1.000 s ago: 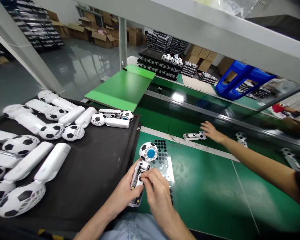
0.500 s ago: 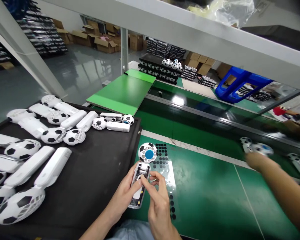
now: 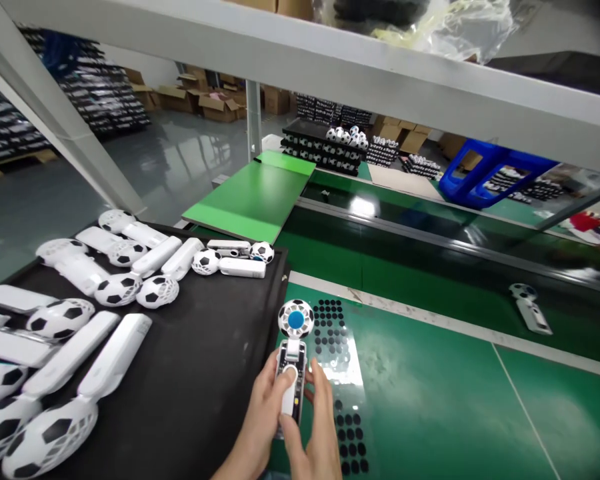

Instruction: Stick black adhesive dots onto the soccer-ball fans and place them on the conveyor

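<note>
A handheld fan with a soccer-ball head and blue centre is upright between my hands, its handle's inner parts and a white button piece exposed. My left hand is closed around the handle from the left, thumb pressing on the white piece. On the right side, my right hand grips the lower handle, its thumb at the bottom end of the white piece. Under and beside the hands lies a clear sheet with black round dots. Any small part beneath the thumbs is hidden.
To the left, a black tray carries several white soccer-ball fans. Another fan lies on the green conveyor belt beyond the green worktop. A grey shelf beam crosses overhead; a green board sits behind the tray.
My right hand has moved from the middle of the handle down to its lower part. Another person's arm at the right has left view, and fewer fans show on the belt.
</note>
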Demonstrator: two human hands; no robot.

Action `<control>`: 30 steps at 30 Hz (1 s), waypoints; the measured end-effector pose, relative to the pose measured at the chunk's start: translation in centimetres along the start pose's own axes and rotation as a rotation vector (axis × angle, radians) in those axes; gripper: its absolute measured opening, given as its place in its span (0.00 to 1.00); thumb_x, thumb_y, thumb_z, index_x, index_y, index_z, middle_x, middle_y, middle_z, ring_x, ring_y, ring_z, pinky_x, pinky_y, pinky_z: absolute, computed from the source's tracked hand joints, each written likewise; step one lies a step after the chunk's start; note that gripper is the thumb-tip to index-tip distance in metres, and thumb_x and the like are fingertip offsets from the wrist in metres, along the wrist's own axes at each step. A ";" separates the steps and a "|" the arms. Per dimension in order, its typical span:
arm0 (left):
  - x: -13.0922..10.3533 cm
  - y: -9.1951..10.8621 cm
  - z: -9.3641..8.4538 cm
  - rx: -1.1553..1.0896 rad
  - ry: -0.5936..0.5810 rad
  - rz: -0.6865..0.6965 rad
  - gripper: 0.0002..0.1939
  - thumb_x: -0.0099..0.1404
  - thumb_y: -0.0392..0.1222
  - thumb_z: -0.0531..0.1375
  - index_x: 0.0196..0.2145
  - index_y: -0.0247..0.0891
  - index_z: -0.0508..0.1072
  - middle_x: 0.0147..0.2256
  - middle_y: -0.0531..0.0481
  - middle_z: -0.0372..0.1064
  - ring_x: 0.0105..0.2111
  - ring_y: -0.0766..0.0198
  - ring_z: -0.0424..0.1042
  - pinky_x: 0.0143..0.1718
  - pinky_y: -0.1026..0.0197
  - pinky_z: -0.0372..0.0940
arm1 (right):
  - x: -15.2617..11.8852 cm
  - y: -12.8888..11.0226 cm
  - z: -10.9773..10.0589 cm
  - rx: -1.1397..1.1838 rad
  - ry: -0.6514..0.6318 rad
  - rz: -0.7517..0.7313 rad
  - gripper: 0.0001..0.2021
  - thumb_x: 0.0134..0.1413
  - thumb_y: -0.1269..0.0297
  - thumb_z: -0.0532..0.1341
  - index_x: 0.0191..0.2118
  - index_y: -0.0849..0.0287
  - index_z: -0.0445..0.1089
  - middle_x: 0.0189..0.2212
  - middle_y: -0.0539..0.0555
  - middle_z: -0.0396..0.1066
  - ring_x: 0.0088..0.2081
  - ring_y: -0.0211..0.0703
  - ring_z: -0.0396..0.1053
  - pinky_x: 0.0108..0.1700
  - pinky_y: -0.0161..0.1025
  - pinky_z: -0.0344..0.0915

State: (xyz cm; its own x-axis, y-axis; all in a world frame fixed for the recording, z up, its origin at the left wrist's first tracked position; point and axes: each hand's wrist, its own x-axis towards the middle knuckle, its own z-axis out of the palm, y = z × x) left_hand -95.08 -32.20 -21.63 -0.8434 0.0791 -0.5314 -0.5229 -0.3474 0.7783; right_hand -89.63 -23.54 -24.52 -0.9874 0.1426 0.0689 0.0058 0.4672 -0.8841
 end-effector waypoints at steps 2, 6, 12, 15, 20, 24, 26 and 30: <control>0.5 -0.3 0.7 -0.009 0.016 -0.025 0.23 0.58 0.48 0.59 0.49 0.37 0.65 0.43 0.46 0.73 0.44 0.55 0.71 0.43 0.62 0.65 | 0.5 0.4 1.0 0.005 0.073 0.071 0.29 0.61 0.58 0.50 0.65 0.47 0.40 0.63 0.58 0.49 0.60 0.59 0.54 0.54 0.57 0.62; 2.9 0.8 3.0 0.084 0.043 0.065 0.22 0.57 0.45 0.58 0.49 0.35 0.68 0.45 0.42 0.72 0.45 0.53 0.71 0.45 0.58 0.65 | 3.3 1.8 1.9 0.226 0.105 0.130 0.25 0.62 0.55 0.47 0.64 0.50 0.46 0.63 0.57 0.50 0.62 0.54 0.50 0.56 0.55 0.59; 8.2 7.7 0.7 0.177 0.338 0.206 0.15 0.56 0.44 0.61 0.40 0.37 0.69 0.39 0.47 0.67 0.34 0.63 0.71 0.31 0.65 0.65 | 14.6 7.2 -2.8 0.231 0.145 0.271 0.32 0.57 0.50 0.48 0.61 0.66 0.47 0.42 0.63 0.71 0.30 0.48 0.72 0.27 0.43 0.69; 10.3 11.5 -3.1 0.171 0.531 0.077 0.13 0.64 0.49 0.52 0.35 0.35 0.62 0.27 0.52 0.60 0.21 0.69 0.65 0.20 0.67 0.60 | 21.2 10.8 -7.4 0.064 0.283 0.339 0.27 0.59 0.54 0.47 0.59 0.66 0.52 0.44 0.64 0.68 0.33 0.48 0.70 0.32 0.44 0.67; 12.8 15.0 -5.0 0.254 0.523 -0.105 0.17 0.59 0.50 0.62 0.32 0.34 0.62 0.25 0.56 0.58 0.20 0.72 0.59 0.18 0.69 0.57 | 25.3 13.5 -12.2 -0.234 0.394 0.315 0.18 0.59 0.59 0.56 0.52 0.60 0.61 0.51 0.59 0.62 0.50 0.52 0.61 0.52 0.55 0.56; 13.3 15.1 -3.2 0.220 0.564 -0.053 0.14 0.61 0.45 0.60 0.39 0.33 0.64 0.31 0.53 0.61 0.24 0.71 0.61 0.22 0.67 0.62 | 20.5 12.2 -10.8 -0.303 0.186 0.139 0.08 0.59 0.67 0.53 0.41 0.62 0.67 0.41 0.57 0.68 0.44 0.47 0.65 0.49 0.47 0.60; 12.8 14.7 -2.5 0.169 0.522 0.070 0.13 0.61 0.42 0.60 0.40 0.32 0.64 0.35 0.51 0.63 0.29 0.69 0.65 0.27 0.66 0.65 | 16.7 11.5 -9.1 -0.298 0.003 0.043 0.07 0.57 0.69 0.54 0.32 0.59 0.68 0.33 0.53 0.69 0.37 0.43 0.68 0.44 0.40 0.63; 10.2 13.4 -1.8 0.118 0.429 0.293 0.11 0.56 0.32 0.59 0.38 0.35 0.65 0.38 0.55 0.66 0.39 0.68 0.67 0.35 0.72 0.64 | 11.5 11.3 -6.1 -0.344 -0.169 -0.017 0.07 0.50 0.75 0.57 0.33 0.57 0.69 0.34 0.52 0.70 0.34 0.42 0.70 0.38 0.36 0.65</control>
State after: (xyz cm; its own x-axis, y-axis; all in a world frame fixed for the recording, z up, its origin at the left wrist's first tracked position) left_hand -110.46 -37.72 -17.18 -0.8429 -0.4037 -0.3556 -0.3040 -0.1879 0.9340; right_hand -99.93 -11.32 -30.90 -0.9998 -0.0004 -0.0200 0.0132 0.7381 -0.6746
